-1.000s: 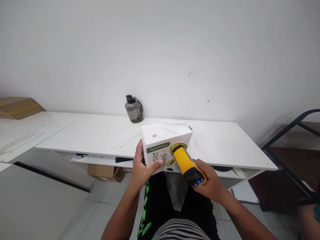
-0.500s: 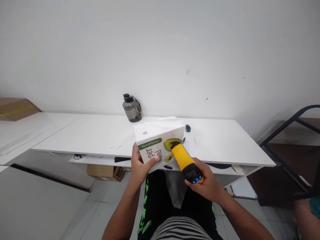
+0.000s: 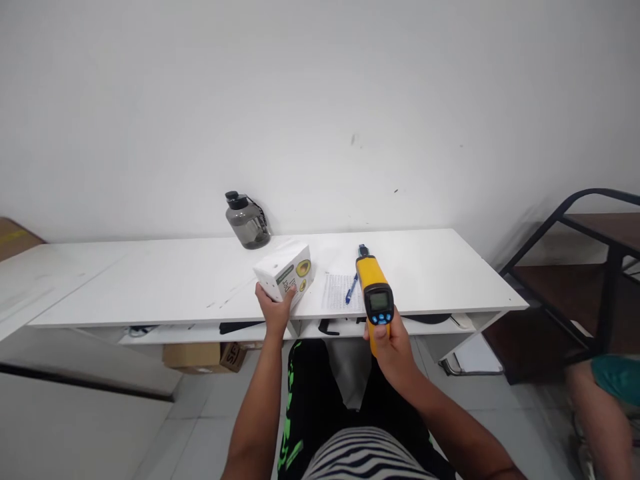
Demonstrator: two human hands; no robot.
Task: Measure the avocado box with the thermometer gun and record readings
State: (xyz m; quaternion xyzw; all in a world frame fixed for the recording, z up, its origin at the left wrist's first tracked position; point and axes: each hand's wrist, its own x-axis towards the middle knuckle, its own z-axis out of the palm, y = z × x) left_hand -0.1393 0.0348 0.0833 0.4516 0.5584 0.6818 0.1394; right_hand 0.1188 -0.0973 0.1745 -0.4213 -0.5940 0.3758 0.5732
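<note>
My left hand point(image 3: 275, 310) grips the near side of a white cardboard box point(image 3: 284, 270) printed with avocados and a green label. The box is slightly tilted at the desk's front; whether it rests fully on the desk I cannot tell. In my right hand point(image 3: 393, 347) is a yellow and black infrared thermometer point(image 3: 373, 283), held by its handle, with its screen and blue buttons facing me. Its front end points away, towards a small dark watch point(image 3: 363, 251) on the desk. Between the hands lies a printed sheet point(image 3: 336, 292) with a blue pen point(image 3: 351, 289) on it.
A grey jug-like bottle point(image 3: 247, 221) stands against the wall on the white desk point(image 3: 165, 280). Under the desktop, a shelf holds a black bracket-like tool point(image 3: 327, 328). A cardboard box point(image 3: 193, 357) sits below. To the right are a dark-framed rack point(image 3: 555, 233) and another person's leg point(image 3: 600, 413).
The white box has moved left and away from me, down towards the desk. The thermometer has left the box's printed face and turned upright, showing its screen. The sheet and pen are now uncovered.
</note>
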